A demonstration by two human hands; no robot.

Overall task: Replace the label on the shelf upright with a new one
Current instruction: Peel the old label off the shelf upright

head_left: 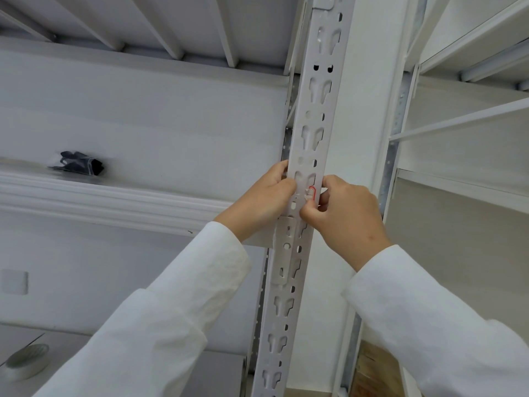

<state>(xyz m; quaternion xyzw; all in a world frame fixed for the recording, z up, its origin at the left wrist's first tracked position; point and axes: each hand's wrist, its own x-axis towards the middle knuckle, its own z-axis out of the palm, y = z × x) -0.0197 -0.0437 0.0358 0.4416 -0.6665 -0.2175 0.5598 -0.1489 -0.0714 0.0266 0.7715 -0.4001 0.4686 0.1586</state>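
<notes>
A white slotted shelf upright runs from bottom centre to top centre of the head view. A small white label with a red border sits on its face at hand height, mostly covered by fingers. My left hand wraps the upright's left edge, thumb pressed on its face. My right hand pinches the label between thumb and fingertips from the right. Both arms wear white sleeves.
A white shelf extends left of the upright with a black item in a clear bag on it. A roll of tape lies lower left. More white shelving stands to the right, with a brown box below.
</notes>
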